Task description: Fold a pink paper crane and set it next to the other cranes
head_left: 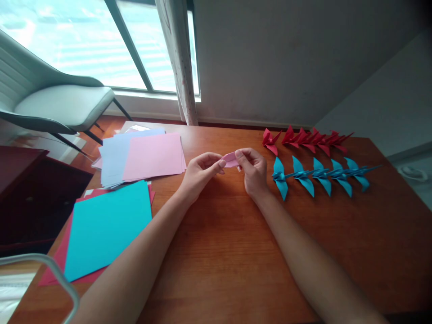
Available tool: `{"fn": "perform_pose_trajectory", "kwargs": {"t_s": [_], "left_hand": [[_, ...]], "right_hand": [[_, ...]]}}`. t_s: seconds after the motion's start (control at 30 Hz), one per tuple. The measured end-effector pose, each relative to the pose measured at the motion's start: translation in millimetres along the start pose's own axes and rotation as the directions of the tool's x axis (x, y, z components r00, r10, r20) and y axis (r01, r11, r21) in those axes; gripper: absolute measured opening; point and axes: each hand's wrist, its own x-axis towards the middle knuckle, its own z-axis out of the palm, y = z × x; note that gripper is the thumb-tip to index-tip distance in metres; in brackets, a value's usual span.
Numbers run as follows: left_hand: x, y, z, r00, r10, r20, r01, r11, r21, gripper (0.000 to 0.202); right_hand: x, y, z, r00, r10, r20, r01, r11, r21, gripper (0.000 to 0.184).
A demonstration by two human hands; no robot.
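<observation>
A small folded piece of pink paper [230,159] is held above the table between both hands. My left hand [202,173] pinches its left end, thumb on top. On the other end, the thumb and fingers of my right hand [253,171] close round it. Parts of the paper are hidden behind the fingers. To the right of my right hand stands a row of several blue origami cranes [279,177]. Behind them runs a row of several red origami cranes [270,141].
Pink sheets [155,155] overlap pale blue sheets [113,157] at the back left. Nearer lies a turquoise sheet [108,229] over red sheets [60,256]. The wooden table [219,270] meets a wall behind. A chair [64,103] stands beyond its left edge, near a window.
</observation>
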Motion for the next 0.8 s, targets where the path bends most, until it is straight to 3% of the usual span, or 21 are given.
{"fn": "perform_pose_trajectory", "kwargs": {"t_s": [0.3,0.47,0.63,0.8], "left_hand": [[-1.8,-2.8,0.3,0.999,0.011,0.051,-0.017,0.993,0.118,0.028],[1.1,-6.9,-1.0,0.995,0.031,-0.09,-0.031,1.0,-0.004,0.022],[5.3,-9.4,-4.6,0.978,-0.003,-0.21,-0.034,0.985,-0.172,0.024],[4.2,-9.4,-2.3,0.992,0.02,-0.123,-0.025,0.999,-0.037,0.033]], "right_hand": [[-1.3,-0.8,3.7,0.998,-0.024,0.049,0.021,0.998,0.058,0.022],[-0.6,3.1,3.6,0.998,-0.004,0.058,0.009,0.995,-0.095,0.028],[-2.4,7.4,5.2,0.978,0.046,0.203,-0.023,0.993,-0.114,0.031],[-0.9,7.5,4.6,0.98,0.056,0.189,-0.028,0.988,-0.149,0.034]]}}
